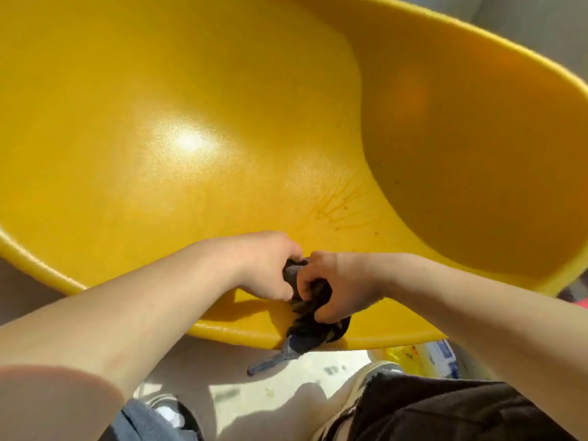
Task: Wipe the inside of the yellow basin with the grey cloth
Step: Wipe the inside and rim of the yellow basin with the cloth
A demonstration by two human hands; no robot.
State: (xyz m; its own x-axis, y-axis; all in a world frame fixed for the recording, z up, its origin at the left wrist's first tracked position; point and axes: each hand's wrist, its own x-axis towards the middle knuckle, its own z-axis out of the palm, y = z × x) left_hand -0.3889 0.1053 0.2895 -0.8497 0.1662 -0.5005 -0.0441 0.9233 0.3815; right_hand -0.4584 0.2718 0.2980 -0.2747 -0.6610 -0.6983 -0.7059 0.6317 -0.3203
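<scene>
Mostly hidden, the grey cloth (297,342) sits clenched in both hands – left hand (270,265), right hand (340,284).

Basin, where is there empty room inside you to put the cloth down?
The basin is bare across its sunlit left side and its shaded hollow on the right; a few small specks dot the middle. The near rim is crowded: the left hand and right hand both grip the bunched cloth there, its tail hanging outside over the floor.
</scene>
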